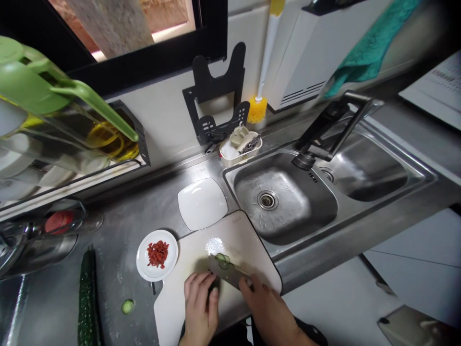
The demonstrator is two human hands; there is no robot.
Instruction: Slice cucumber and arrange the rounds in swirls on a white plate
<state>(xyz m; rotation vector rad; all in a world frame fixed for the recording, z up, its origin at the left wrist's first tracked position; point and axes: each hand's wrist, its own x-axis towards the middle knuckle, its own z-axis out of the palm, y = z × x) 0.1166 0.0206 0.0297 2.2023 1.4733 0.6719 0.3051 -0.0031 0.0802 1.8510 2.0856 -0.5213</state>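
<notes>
1. Left hand [200, 302]: reaching in from the lower edge, back of hand upward, fingers bent together, thumb alongside; curled closed about a dark piece [215, 282], mostly covered, kind impossible to tell.
2. Right hand [264, 302]: angled in from the lower right, fingers wrapped tight round the grip of a knife [232, 275], index finger and thumb forward near the blade.
3. Blade: broad, flat, grey metal; slanted across the board, far end near the left hand's fingertips.
4. Cucumber slices [223, 260]: thin, round, pale green with darker rims; at the blade, beyond both hands.
5. Cutting board [194, 250]: off-white, smooth, rounded corners, wet and glossy beyond the blade; under both hands.
6. Whole cucumber [87, 298]: long, dark green, bumpy skin; on the steel counter [118, 269], well left of the board.
7. Cucumber end [127, 306]: small, pale-faced; between whole cucumber and board.
8. Round plate [141, 264]: white, glossy, bearing small red wrinkled pieces [157, 254]; at the board's left edge.
9. Square plate [202, 204]: white, curved sides, bare; just beyond the board.
</notes>
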